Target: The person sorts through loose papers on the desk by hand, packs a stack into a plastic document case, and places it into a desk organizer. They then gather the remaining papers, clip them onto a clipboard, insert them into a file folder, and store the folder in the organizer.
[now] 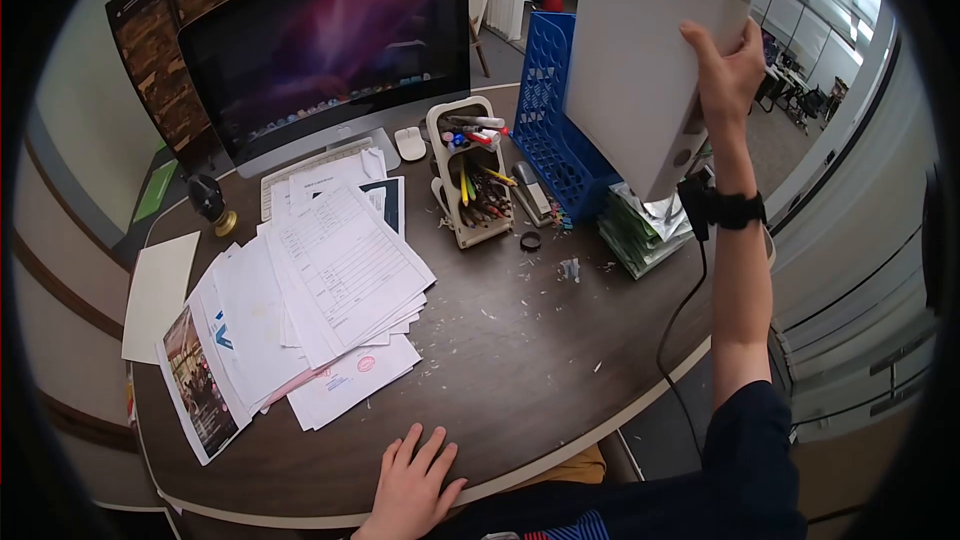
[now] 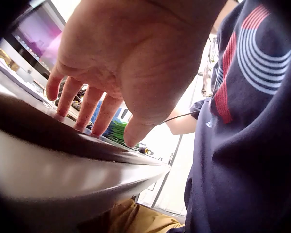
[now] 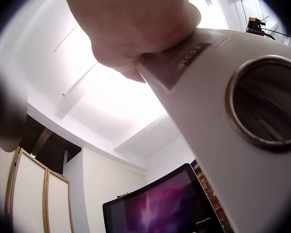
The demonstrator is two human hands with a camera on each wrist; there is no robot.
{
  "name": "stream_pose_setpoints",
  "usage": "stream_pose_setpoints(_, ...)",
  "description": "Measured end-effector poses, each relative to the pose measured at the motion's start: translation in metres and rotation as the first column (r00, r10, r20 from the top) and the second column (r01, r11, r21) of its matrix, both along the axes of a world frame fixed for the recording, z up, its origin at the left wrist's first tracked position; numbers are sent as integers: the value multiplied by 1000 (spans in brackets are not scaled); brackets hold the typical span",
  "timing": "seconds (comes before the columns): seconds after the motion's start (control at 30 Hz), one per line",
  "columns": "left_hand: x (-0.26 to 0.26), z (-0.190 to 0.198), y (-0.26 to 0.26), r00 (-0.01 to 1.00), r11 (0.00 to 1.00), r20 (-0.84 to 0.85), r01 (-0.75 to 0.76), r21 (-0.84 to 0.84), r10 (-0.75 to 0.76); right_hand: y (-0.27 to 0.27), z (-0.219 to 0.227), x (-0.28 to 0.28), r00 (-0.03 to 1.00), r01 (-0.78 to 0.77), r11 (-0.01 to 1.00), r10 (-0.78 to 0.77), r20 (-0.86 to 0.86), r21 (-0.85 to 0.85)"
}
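Note:
A white binder [image 1: 640,50] stands raised and slightly tilted at the right of the desk, beside the blue file rack [image 1: 548,105]. My right hand [image 1: 733,80] grips the binder by its spine near the top, thumb on the broad side. In the right wrist view the binder's spine [image 3: 199,126] shows a dark label and a metal-rimmed finger hole. Below its lower end lies a stack of green packets [image 1: 640,235]. My left hand [image 1: 415,485] rests on the front edge of the desk, fingers straight and spread, holding nothing.
Loose papers [image 1: 330,270] cover the left of the desk before a monitor [image 1: 330,50] and keyboard. A pen organizer [image 1: 470,175], a mouse [image 1: 409,144], a stapler [image 1: 532,192] and a black ring [image 1: 530,241] sit mid-desk, with scattered paper scraps. A cable [image 1: 665,340] hangs from the right wrist.

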State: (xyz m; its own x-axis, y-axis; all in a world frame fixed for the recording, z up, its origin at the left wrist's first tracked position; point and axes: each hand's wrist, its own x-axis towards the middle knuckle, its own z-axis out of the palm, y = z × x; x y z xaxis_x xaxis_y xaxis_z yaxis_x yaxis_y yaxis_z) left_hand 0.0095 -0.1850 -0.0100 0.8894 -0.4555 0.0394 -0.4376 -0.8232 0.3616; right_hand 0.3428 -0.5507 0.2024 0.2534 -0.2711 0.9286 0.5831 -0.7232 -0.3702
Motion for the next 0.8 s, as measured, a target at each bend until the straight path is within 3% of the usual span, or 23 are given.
stream_pose_setpoints(0.23,0,2,-1,1000,999,6,-14,-43,14,15,-13,14,999,22,1000,-23,25,11)
stream_pose_setpoints(0.43,-1,2,-3,1000,998,14,-24,-54,25,11,-56,52,988,-2,1000,-2,154,26)
stream_pose_setpoints(0.7,-6,-14,2,998,995,18,-52,-80,53,9,-62,67,993,-40,997,31,113,72)
stream_pose_setpoints(0.8,-5,-13,3,998,996,17,-61,-63,62,7,-80,80,982,-41,994,21,190,103)
